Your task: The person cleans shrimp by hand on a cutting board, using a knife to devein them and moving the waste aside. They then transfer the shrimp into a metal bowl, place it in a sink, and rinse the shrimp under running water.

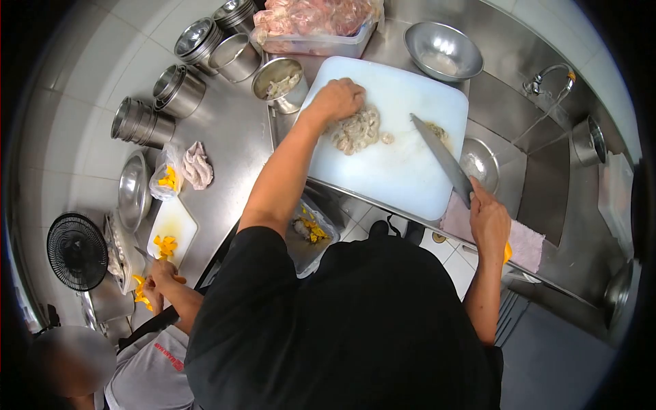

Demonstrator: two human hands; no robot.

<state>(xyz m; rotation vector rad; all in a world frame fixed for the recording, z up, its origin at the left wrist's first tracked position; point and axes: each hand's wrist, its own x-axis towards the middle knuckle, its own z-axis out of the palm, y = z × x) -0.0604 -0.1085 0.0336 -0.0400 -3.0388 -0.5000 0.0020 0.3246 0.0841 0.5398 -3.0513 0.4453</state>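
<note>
My right hand (pixel 490 222) is wrapped around the handle of a large kitchen knife (pixel 441 158), its blade slanting over the right part of the white cutting board (pixel 383 184). My left hand (pixel 339 100), fingers curled in, rests at the far left edge of a pile of raw peeled shrimp (pixel 359 131). Whatever may be within those fingers is hidden. One small piece of shrimp (pixel 387 138) lies apart, just right of the pile. Beside the blade sits a small heap of dark scraps (pixel 437 132).
A steel pot (pixel 280 102) with pale pieces stands left of the board; a steel bowl (pixel 444 51) and a tub of raw meat (pixel 318 44) stand behind. Water runs from a tap (pixel 550 75) at right. At left, a co-worker's hands (pixel 160 279) cut something orange.
</note>
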